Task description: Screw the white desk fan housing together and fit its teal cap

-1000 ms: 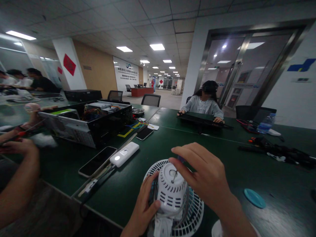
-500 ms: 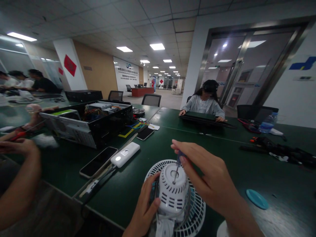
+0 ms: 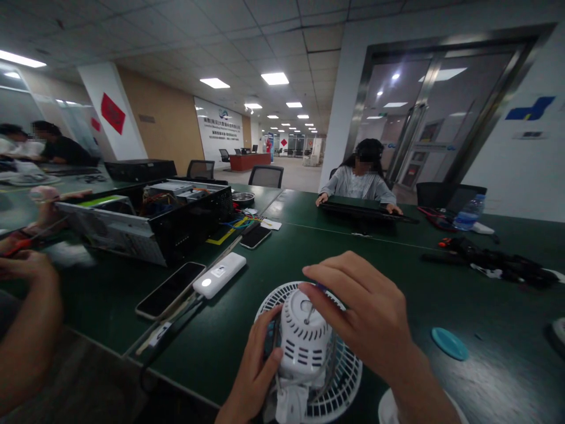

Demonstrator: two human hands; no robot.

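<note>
Though shaft (image 3: 311, 312) shows, screwdriver (image 3: 321, 287) mostly hides; tip (image 3: 306, 321) blurs.

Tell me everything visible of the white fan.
The white fan, plastic-looking, rests grille-down on the green table, its rounded motor housing facing up, ringed with slots. The ribbed grille spreads out beneath it. The left hand holds the housing's left side; a thin screwdriver in the right hand appears to meet its top. The front is hidden.

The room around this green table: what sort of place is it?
Probably an office: a red desk at the back, a mesh-backed chair beyond the table, and lettering on the white wall.
</note>
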